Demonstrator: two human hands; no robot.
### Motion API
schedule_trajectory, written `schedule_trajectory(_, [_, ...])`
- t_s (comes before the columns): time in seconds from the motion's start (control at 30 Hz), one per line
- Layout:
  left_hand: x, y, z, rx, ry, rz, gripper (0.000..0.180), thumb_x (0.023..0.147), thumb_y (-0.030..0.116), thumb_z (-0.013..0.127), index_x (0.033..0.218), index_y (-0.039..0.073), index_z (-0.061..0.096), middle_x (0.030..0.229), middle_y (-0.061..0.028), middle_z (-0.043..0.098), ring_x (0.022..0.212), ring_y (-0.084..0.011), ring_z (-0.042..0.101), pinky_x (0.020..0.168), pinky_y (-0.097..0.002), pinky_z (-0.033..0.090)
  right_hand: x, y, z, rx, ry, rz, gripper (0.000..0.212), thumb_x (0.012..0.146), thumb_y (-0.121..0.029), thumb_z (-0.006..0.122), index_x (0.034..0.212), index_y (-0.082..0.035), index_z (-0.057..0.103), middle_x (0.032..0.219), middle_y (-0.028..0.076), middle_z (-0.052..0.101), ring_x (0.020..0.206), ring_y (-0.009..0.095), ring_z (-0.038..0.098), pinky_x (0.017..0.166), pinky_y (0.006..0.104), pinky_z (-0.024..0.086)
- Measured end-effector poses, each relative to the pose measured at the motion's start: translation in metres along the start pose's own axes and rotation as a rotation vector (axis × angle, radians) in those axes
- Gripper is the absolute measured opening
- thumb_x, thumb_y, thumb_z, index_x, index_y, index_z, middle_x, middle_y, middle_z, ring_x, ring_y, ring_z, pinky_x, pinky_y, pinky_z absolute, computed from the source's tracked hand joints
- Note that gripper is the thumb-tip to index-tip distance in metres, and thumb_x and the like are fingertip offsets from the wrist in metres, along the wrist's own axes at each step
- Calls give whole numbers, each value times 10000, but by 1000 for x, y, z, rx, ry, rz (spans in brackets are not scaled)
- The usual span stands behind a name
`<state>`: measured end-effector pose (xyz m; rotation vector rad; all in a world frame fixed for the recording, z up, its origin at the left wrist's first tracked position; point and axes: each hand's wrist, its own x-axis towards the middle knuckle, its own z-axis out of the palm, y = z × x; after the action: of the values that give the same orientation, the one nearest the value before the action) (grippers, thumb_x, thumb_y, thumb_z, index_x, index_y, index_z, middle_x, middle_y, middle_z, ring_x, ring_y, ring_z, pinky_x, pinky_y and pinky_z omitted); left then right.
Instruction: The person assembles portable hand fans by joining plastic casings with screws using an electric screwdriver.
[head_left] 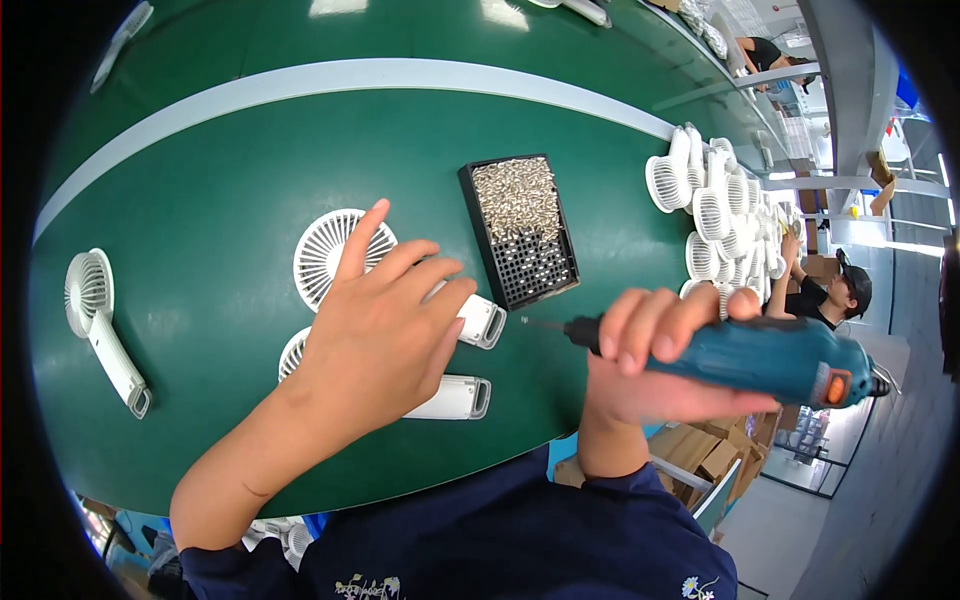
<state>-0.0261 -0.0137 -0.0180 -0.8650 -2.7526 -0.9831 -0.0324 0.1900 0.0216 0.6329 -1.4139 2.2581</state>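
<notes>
Two white handheld fans lie side by side on the green table (pixel 230 180). My left hand (pixel 385 315) is spread palm down across them, fingers apart. It covers most of both handles; whether it presses on them is hidden. The upper fan (pixel 325 250) shows its round grille and the looped end of its handle. Of the lower fan (pixel 445 400), part of the grille and the handle end show. My right hand (pixel 665 345) is wrapped round a teal electric screwdriver (pixel 760 355). Its thin bit points left, the tip just beyond the upper fan's handle end.
A black tray (pixel 487 235) of small metal screws stands beyond the fans, some set upright in its holes. Another white fan (pixel 110 330) lies at the left. Many fans (pixel 715 210) are piled at the right, near a person in a black cap (pixel 835 290). Cardboard boxes (pixel 700 450) stand below.
</notes>
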Motion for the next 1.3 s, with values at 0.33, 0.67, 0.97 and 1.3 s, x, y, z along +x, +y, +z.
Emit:
schedule_trajectory(0.33, [1,-1,2,21,16,16,203,812,132,657,1004,63,655,1047,-54,640,1072,-234,564,1136,-557,231,-40,-27,33,13,-228,151,325,973,-381,483,1082,-80,431,645,110,548,460,229,526,436,365,454])
schedule_trajectory(0.67, [1,0,0,26,-13,15,212,811,139,656,1010,68,649,1040,-49,645,1077,-236,564,1134,-561,229,-50,-17,32,34,-212,161,257,976,-301,504,1076,-71,448,656,105,555,464,228,528,448,367,456])
schedule_trajectory(0.97, [4,0,0,30,-32,19,218,813,135,647,1020,67,645,1047,-51,645,1085,-241,563,1133,-564,227,-41,-17,28,-29,-255,71,605,896,-667,468,1080,-91,444,559,57,492,385,193,494,349,318,432])
schedule_trajectory(1.3, [1,1,1,14,-18,2,225,806,119,650,1022,59,658,1072,-67,647,1093,-246,568,1140,-567,213,4,22,-26,15,89,-21,898,765,-875,319,1170,-82,430,634,69,503,414,175,490,387,317,435])
